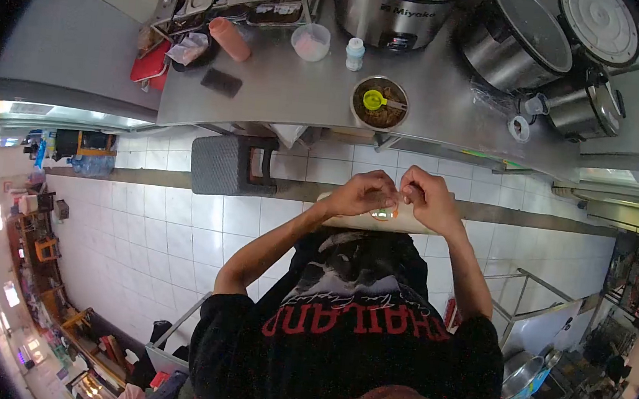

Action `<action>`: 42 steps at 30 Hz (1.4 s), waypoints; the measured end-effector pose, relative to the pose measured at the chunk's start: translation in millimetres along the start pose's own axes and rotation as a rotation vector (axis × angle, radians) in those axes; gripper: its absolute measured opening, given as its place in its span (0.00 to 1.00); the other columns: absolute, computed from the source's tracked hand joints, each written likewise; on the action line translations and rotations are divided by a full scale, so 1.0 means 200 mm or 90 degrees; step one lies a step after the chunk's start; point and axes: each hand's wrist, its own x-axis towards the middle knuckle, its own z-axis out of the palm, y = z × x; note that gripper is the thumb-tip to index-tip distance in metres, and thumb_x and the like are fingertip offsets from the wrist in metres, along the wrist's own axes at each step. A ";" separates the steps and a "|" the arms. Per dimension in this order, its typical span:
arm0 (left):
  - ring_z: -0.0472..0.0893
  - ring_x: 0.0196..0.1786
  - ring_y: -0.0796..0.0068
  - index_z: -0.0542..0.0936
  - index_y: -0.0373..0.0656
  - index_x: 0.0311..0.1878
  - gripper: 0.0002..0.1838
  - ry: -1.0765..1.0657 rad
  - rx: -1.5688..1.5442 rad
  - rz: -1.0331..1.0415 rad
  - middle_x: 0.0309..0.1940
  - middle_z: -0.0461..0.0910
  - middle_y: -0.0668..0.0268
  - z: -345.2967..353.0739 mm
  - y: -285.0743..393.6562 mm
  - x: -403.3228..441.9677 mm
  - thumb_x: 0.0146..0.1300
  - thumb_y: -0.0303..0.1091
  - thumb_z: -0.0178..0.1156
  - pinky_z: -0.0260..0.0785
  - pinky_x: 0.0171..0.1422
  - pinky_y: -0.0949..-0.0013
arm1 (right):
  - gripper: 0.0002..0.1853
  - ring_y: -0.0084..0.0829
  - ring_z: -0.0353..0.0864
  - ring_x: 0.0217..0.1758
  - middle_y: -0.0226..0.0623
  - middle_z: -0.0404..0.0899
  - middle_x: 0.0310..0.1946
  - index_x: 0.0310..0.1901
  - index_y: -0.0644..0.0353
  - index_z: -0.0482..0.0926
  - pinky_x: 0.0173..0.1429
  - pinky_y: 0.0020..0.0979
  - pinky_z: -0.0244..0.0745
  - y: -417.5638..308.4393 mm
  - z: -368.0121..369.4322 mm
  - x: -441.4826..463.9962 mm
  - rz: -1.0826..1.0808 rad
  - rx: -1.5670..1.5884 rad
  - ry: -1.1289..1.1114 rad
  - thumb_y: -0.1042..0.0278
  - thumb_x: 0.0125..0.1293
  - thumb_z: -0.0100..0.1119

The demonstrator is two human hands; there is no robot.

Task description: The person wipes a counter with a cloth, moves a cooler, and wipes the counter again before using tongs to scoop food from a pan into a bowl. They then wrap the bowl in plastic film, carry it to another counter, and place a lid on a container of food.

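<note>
Both of my hands are raised close together in front of my body, above a pale cylindrical roll (344, 221) lying crosswise. My left hand (366, 193) has its fingers curled and pressed together over the roll. Beside it, my right hand (424, 194) is pinched, its fingertips nearly meeting those of the left. What the fingers hold, if anything, is too small to make out. A small clear piece with an orange-green print (384, 214) shows just below the fingertips, against the roll.
Ahead is a steel counter (291, 97) with a bowl of brown food (377, 117), a green scoop (374, 100), a white bottle (355, 54), a clear tub (310, 42), a pink bottle (229, 38) and large cookers (391, 14). A grey stool (219, 165) stands on the floor.
</note>
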 end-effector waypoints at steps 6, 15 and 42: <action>0.77 0.37 0.57 0.78 0.40 0.32 0.12 0.010 0.234 0.004 0.31 0.76 0.59 -0.01 -0.09 0.19 0.58 0.36 0.70 0.69 0.43 0.58 | 0.03 0.23 0.76 0.25 0.37 0.76 0.22 0.33 0.64 0.73 0.31 0.28 0.70 0.14 -0.24 -0.01 0.004 0.000 0.043 0.82 0.62 0.55; 0.77 0.32 0.53 0.79 0.43 0.36 0.07 0.146 0.278 0.047 0.24 0.73 0.59 0.13 -0.19 0.50 0.66 0.35 0.61 0.68 0.39 0.58 | 0.04 0.18 0.70 0.29 0.28 0.73 0.24 0.32 0.63 0.74 0.35 0.23 0.67 0.36 -0.74 0.21 0.065 0.082 0.003 0.83 0.62 0.56; 0.80 0.47 0.47 0.81 0.38 0.38 0.11 0.085 0.437 -0.527 0.36 0.79 0.51 -0.08 -0.47 0.41 0.53 0.32 0.66 0.76 0.47 0.51 | 0.14 0.28 0.78 0.29 0.42 0.80 0.25 0.38 0.63 0.84 0.38 0.33 0.73 1.19 -0.47 0.77 0.074 -0.066 -0.540 0.59 0.68 0.61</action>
